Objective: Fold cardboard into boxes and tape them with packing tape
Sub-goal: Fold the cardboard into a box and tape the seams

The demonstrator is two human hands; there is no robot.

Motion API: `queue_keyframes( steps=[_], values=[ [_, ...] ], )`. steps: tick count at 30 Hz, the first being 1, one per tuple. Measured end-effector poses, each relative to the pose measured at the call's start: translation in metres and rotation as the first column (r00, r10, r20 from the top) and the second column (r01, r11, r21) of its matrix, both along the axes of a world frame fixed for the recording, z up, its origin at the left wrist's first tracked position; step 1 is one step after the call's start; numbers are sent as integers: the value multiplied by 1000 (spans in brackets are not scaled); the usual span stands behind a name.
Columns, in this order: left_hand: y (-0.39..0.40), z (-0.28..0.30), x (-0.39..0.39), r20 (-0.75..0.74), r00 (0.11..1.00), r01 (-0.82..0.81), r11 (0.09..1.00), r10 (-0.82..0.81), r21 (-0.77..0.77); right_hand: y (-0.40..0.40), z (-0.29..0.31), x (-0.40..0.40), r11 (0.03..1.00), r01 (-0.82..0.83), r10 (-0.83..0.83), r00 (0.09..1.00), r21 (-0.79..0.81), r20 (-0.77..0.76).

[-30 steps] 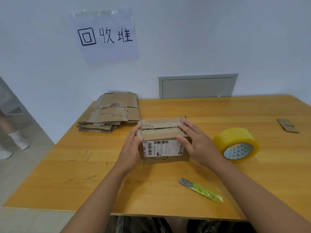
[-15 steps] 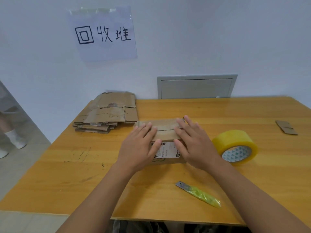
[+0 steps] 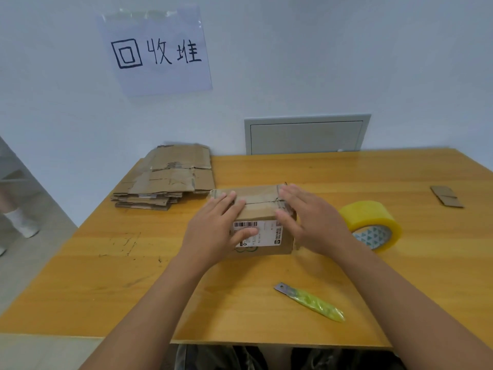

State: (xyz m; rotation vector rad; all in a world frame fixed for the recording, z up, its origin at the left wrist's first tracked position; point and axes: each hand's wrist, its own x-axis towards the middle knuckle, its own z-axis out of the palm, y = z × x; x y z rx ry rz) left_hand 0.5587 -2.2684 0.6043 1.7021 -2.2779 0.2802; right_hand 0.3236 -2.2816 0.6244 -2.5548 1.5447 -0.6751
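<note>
A small cardboard box with a white barcode label on its near face stands in the middle of the wooden table. Both top flaps lie closed, meeting at a seam. My left hand lies flat over the box's left top, its thumb across the label. My right hand rests with straight fingers on the right top corner and side. A roll of yellowish packing tape leans on the table just right of my right hand.
A stack of flattened cardboard lies at the table's back left. A green-handled utility knife lies near the front edge. A small cardboard scrap lies at far right. A person's leg and sock show on the floor at left.
The top flaps, raised a second ago, are pressed down. My left hand moved from the box's side onto its top. My right hand shifted slightly right toward the corner.
</note>
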Motion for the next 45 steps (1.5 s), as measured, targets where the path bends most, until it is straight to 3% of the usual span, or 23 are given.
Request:
queue_keyframes(
  steps=[2, 4, 7, 9, 16, 27, 36, 45],
  values=[
    [0, 0, 0, 21, 1000, -2, 1000, 2, 7, -1, 7, -19, 993, 93, -88, 993, -67, 73],
    [-1, 0, -1, 21, 1000, -2, 1000, 2, 0, -3, 12, -44, 974, 212, -209, 977, -77, 46],
    [-2, 1, -3, 21, 1000, -3, 1000, 2, 15, -2, 16, -76, 934, 353, -324, 902, 57, -284],
    [-3, 1, -5, 26, 1000, -2, 1000, 1, 17, 1, 16, -86, 917, 382, -307, 860, 116, -407],
    [-6, 5, -15, 22, 1000, -12, 1000, 12, 18, -4, 26, -92, 924, 346, -248, 867, 164, -432],
    [-17, 2, -24, 7, 1000, -27, 999, 27, -17, -5, 23, -96, 931, 313, -277, 941, 186, -194],
    [-23, 6, -28, -23, 996, -89, 996, 89, 0, 0, 28, -84, 969, 238, -224, 960, 70, -170],
    [-24, 10, -28, -55, 996, -72, 997, 75, 41, 11, 107, -71, 992, 125, -119, 967, -12, 227]
  ],
)
